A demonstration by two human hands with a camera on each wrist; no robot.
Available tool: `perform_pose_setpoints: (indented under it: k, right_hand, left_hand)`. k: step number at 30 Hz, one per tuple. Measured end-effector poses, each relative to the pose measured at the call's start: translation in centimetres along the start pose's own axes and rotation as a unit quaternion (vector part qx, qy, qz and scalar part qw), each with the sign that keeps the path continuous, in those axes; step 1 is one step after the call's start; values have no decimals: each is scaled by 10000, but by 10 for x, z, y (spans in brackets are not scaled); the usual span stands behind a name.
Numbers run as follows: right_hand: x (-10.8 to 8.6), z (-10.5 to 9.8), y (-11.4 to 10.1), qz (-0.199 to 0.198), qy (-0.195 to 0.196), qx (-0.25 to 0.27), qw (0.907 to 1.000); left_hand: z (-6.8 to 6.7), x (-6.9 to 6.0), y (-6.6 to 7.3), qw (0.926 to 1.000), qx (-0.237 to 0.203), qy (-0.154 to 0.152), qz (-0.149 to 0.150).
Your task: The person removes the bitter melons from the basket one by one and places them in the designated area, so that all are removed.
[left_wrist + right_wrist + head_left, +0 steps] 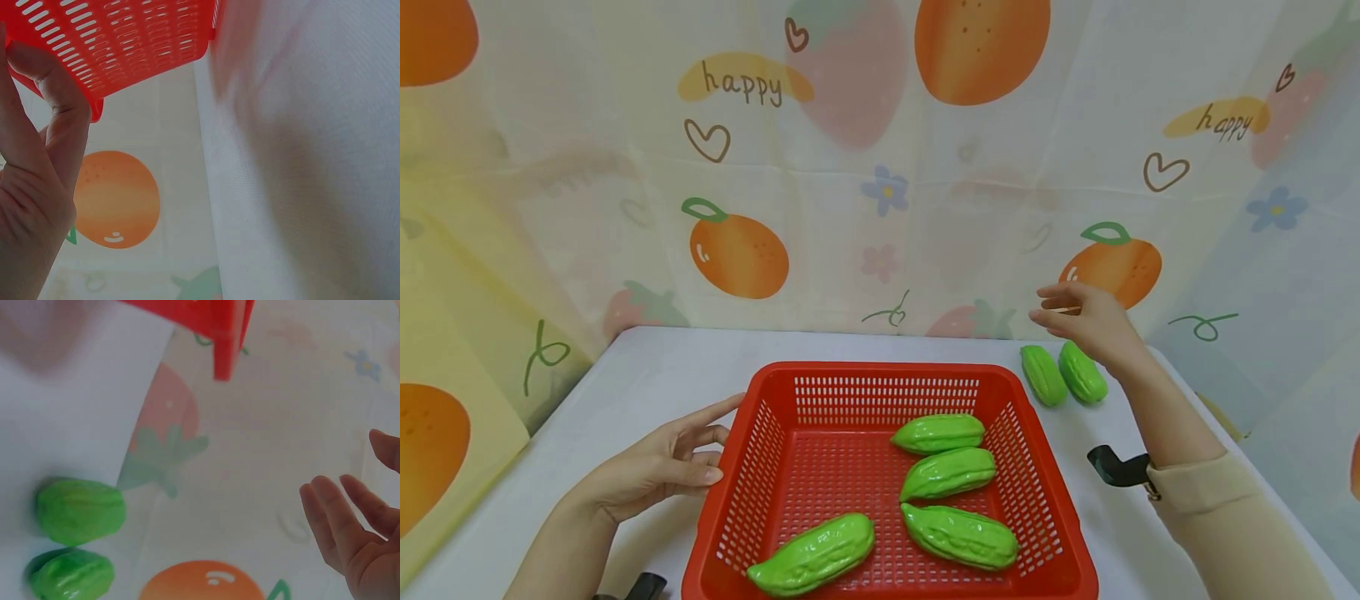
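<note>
A red plastic basket (850, 483) stands on the table with several glossy green ridged bitter melons in it. Three of these lie along its right side, among them a middle bitter melon (947, 474); another bitter melon (812, 554) is at the near left. My left hand (651, 458) touches the basket's left rim from outside, fingers loosely bent; some fingertips are hidden by the rim. Off the basket's right side, two more bitter melons (1043, 376) (81, 511) lie side by side. Above and behind them my right hand (1090, 321) hovers with nothing in its loosely bent fingers.
The table (685, 358) has a white cover. Behind it hangs a fruit-printed cloth (827, 217), close to the table's far edge. Black wrist-camera parts (1118, 467) show at the right wrist.
</note>
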State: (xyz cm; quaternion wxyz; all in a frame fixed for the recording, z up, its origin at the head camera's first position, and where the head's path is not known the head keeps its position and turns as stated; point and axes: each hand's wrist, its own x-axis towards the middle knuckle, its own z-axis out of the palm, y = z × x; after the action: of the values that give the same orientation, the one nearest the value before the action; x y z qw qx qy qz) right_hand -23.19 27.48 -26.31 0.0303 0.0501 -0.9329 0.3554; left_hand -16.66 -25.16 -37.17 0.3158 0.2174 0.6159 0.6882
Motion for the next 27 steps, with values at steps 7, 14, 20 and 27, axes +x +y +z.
perform_pose_setpoints:
  k: [7, 14, 20, 27]
  right_hand:
    - [-8, 9, -24, -331, 29, -44, 9994]
    - [-18, 17, -50, -512, -90, -46, 9986]
    - [-23, 28, -66, -707, -257, 156, 9970]
    - [-26, 39, -83, -1082, -357, 274, 9931]
  left_hand:
    - [1, 0, 0, 10000, -23, -25, 10]
    - [1, 0, 1, 10000, -31, -48, 20]
    - [0, 0, 1, 10000, 6, 18, -44]
    - [-1, 0, 0, 10000, 9, 47, -62]
